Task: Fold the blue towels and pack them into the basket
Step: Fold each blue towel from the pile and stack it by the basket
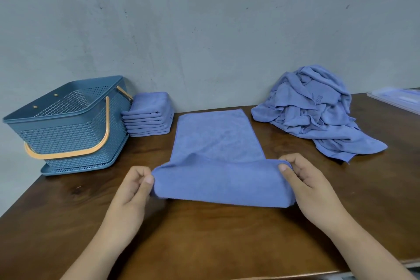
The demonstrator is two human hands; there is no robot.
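wall (204,18): grey, scuffed, well beyond the fingertips, behind everything on the table.
table (204,238): dark brown wood, under both hands and all the cloth.
towel (218,143): blue, spread flat between the two hands and running away from the fingers toward the wall. Its near end is lifted and turned over into a rounded fold that spans from one set of fingers to the other.
pile (313,116): loose, crumpled blue towels, beyond and to the outer side of the right fingers, apart from the spread towel.
basket (68,129): blue perforated plastic, well beyond and to the outer side of the left fingers; its orange handle (68,154) hangs down across the near wall.
stack (148,118): folded blue towels, just beside the basket, between it and the far left corner of the spread towel.
left hand (129,191): thumb and curled fingers (148,180) pinch the left end of the fold.
right hand (311,186): thumb and curled fingers (283,167) pinch the right end of the fold.
flat pale object (397,99): at the table's far right edge, past the pile; what it is cannot be told.
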